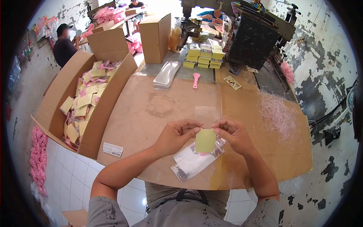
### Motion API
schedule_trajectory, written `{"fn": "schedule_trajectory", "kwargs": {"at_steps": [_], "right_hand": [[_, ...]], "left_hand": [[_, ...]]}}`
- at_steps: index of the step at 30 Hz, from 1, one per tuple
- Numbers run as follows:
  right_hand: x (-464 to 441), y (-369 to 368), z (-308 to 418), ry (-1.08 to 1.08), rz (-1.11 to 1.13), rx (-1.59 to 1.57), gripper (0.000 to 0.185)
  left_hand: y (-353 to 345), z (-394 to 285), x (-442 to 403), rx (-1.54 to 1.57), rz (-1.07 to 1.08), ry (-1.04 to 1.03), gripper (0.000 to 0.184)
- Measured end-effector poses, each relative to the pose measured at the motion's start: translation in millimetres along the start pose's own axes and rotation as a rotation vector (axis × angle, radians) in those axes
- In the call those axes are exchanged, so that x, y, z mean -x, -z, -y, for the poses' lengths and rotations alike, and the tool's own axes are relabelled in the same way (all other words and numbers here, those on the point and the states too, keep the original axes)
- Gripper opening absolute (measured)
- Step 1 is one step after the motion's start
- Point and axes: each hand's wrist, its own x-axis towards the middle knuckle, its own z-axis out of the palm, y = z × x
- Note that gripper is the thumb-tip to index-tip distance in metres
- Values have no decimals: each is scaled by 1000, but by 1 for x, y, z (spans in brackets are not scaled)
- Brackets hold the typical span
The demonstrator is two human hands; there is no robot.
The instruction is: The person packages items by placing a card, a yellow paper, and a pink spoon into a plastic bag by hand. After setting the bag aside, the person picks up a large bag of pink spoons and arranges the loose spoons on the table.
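A pale yellow card (205, 141) is pinched at its two top corners between my left hand (179, 134) and my right hand (233, 135), thumbs against fingertips. Beneath and around it lie clear plastic bags (194, 165), spread slantwise near the table's front edge. Something small and pink (203, 154) shows just below the card; its kind is hidden. Whether the card is attached to a bag I cannot tell. Farther up the table, a pink spoon-shaped piece (196, 80) lies beside a stack of clear plastic bags (166, 74).
At left stands an open cardboard box (90, 140) of packets with yellow cards. Card stacks (204, 56) sit at the back beside a dark machine (251, 38). Pink shreds (279, 116) lie right, a white label (113, 149) left. A person (65, 47) works beyond the box.
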Motion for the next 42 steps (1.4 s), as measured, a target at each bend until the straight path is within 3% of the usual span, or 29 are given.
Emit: {"fn": "schedule_trajectory", "kwargs": {"at_steps": [4,11,14,16,19,22,25,28,32,35,38,40,42], "right_hand": [[1,2,-3,-58,-60,-88,13],[1,13,-9,122,18,-3,13],[2,15,-6,101,27,-2,13],[2,11,-6,113,-1,80,12],[1,11,-11,143,8,129,17],[1,11,-13,2,10,0,27],[2,0,-8,52,32,-75,35],[3,6,-18,-37,115,58,36],[2,6,-10,-16,96,6,35],[2,9,-6,52,54,-31,39],[0,17,0,104,-44,36,35],[2,40,-4,100,-130,263,32],[2,62,-8,83,-204,346,31]], "left_hand": [[-2,4,0,-16,-48,-40,27],[6,2,1,-114,29,-113,23],[7,2,0,100,24,-45,23],[5,3,0,32,6,-25,24],[5,3,-2,-56,-1,22,24],[3,4,-1,-64,-7,29,25],[5,7,-3,-43,-27,6,26],[9,7,-5,-23,-26,-21,29],[-2,2,-6,128,-92,-122,31],[10,13,-5,-79,85,-53,28],[20,-12,-4,-100,74,111,27],[48,-15,-5,-33,-177,-29,31],[67,-28,-12,258,-582,-452,33]]}}
